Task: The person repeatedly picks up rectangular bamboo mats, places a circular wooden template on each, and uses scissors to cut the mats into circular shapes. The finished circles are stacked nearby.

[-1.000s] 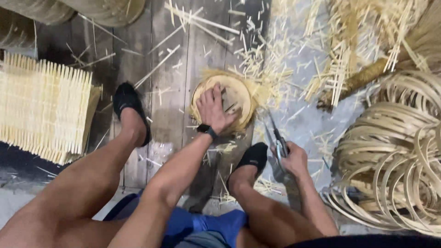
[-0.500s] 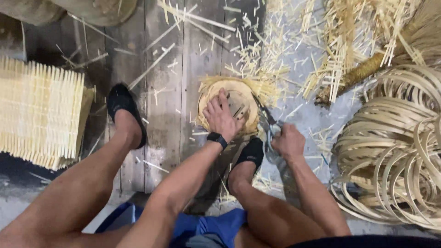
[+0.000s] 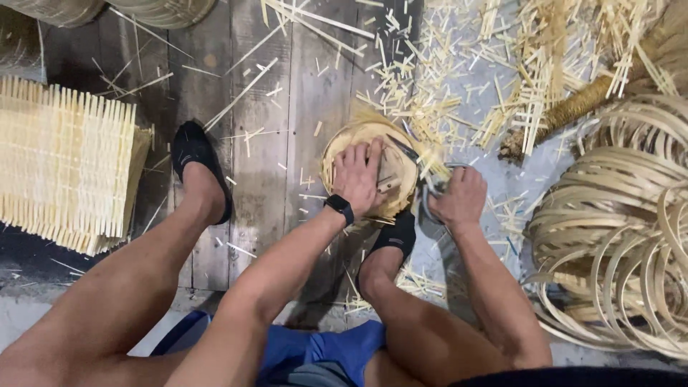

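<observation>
A small round woven bamboo piece (image 3: 344, 147) lies on the wooden floor in front of my feet. My left hand (image 3: 356, 175), with a black watch on the wrist, presses flat on top of it. My right hand (image 3: 457, 197) grips the handles of metal shears (image 3: 423, 168) at the piece's right edge. The blades reach in over the rim beside my left fingers. Loose straw ends stick out from the rim near the blades.
Cut bamboo slivers (image 3: 459, 79) litter the floor beyond the piece. A stack of woven bamboo mats (image 3: 64, 165) sits at the left. Coiled bamboo hoops (image 3: 623, 222) pile up at the right. A broom (image 3: 573, 107) lies at the upper right. My black shoes (image 3: 197, 154) rest on the planks.
My right hand has brought the shears up from beside my right foot to the right rim of the round piece. My left hand stays pressed on it.
</observation>
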